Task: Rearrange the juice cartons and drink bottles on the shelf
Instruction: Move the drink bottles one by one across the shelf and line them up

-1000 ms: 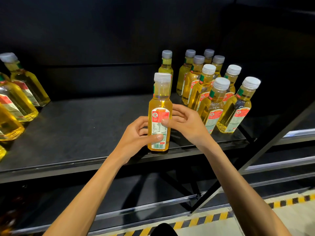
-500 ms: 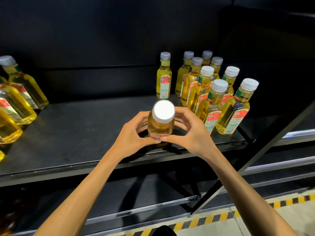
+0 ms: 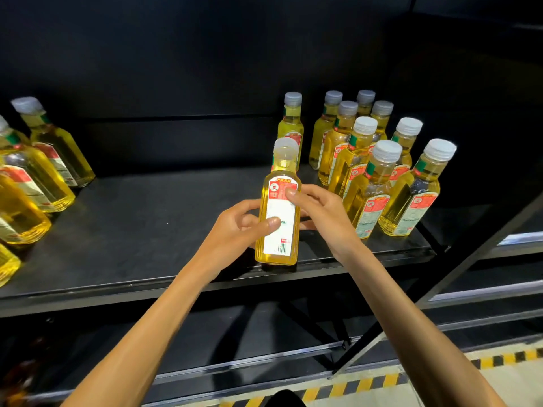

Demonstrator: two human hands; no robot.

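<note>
A yellow drink bottle [image 3: 278,212] with a white cap and red-and-white label stands upright near the front edge of the black shelf [image 3: 141,230]. The left hand [image 3: 239,227] grips its lower body, thumb on the label; the right hand [image 3: 323,211] holds its upper side, thumb on the red band. Just right stands a cluster of matching bottles [image 3: 373,160]; more bottles [image 3: 38,171] crowd the far left.

Your bottle [image 3: 282,230] is clear with golden-yellow liquid, a red-and-white label [image 3: 279,207] and a whitish cap [image 3: 285,148]. Your shelf [image 3: 147,224] is black. The floor strip [image 3: 499,358] carries yellow-and-black stripes; neighbouring bottles [image 3: 373,189] show green neck bands.
</note>
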